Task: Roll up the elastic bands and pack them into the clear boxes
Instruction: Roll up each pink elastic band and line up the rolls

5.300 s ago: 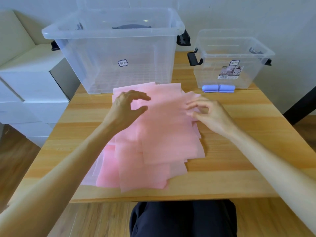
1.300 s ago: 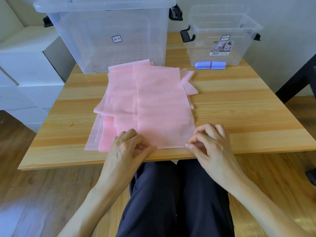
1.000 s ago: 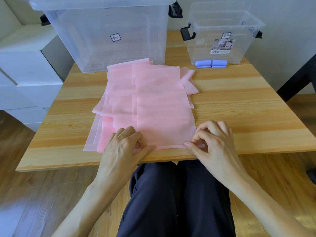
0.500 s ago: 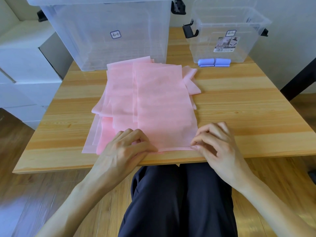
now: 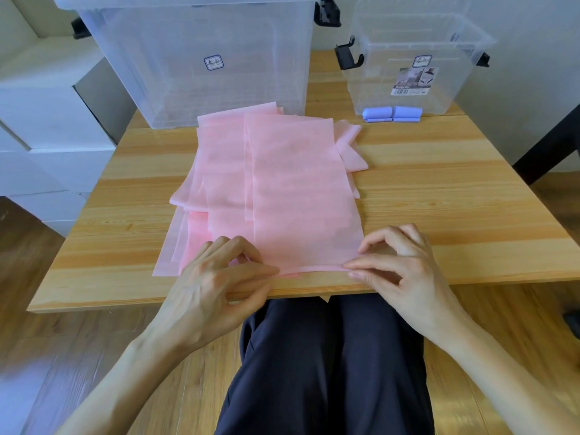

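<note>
Nearest the person, both hands worked the near edge of the top pink band [image 5: 301,196], close to the front lip of the counter [image 5: 439,189]. The left hand [image 5: 216,284] had its fingers curled over the band's left corner with the thumb lying along the hem. The right hand [image 5: 398,265] pinched the right corner between thumb and forefinger, its other fingers arched above. Each grip was narrow, closed on thin sheet. Between the two grips the hem looked just turned over, a first thin fold, so I judged the roll barely begun.

The band appeared very light, limp and slightly translucent, likely clingy rather than slick. It should be held at both corners so the roll stays even.

Beyond the grips the band ran away flat over a loose pile of more pink bands [image 5: 219,183]. Farther off lay two rolled blue bands [image 5: 392,114], touching the small clear box [image 5: 417,58]. Left of it stood the large clear box [image 5: 194,58].
</note>
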The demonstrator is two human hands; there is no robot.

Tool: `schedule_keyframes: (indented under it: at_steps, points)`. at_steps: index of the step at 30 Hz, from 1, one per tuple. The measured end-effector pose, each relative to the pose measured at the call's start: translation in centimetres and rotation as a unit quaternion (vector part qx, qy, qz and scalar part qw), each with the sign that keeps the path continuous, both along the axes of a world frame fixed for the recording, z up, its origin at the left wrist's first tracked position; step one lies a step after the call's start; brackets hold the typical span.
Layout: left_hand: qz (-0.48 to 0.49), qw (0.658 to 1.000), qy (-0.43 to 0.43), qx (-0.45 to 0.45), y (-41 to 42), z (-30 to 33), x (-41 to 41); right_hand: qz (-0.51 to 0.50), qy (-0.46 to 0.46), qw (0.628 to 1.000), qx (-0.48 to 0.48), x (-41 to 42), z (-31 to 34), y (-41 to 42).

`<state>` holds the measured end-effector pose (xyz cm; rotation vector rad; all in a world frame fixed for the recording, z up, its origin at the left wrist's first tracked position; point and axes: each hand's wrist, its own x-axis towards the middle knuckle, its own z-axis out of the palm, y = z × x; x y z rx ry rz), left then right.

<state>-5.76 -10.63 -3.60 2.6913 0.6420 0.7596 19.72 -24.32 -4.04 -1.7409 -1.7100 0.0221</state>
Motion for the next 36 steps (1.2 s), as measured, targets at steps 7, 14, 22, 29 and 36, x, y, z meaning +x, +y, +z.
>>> schedule_keyframes:
  at_steps: [7,14,22,29,36]
  points:
    - [0.021,0.998,-0.013,-0.059,0.2,-0.1,0.3,-0.022,0.006,1.000,-0.003,-0.4,0.1,0.1]
    - [0.029,0.998,0.030,-0.056,0.2,0.7,0.4,-0.020,-0.047,0.998,-0.040,-0.6,0.7,0.2]
    - [0.038,0.990,0.084,-0.108,0.6,2.1,0.9,0.016,-0.018,0.984,-0.174,0.1,3.0,1.4]
    - [0.033,0.994,0.048,-0.092,0.5,1.9,0.9,-0.010,0.000,0.983,-0.182,0.0,3.6,1.8]
    - [0.035,0.997,0.017,-0.064,0.2,1.1,0.6,0.014,0.012,0.989,-0.144,0.7,2.7,1.0]
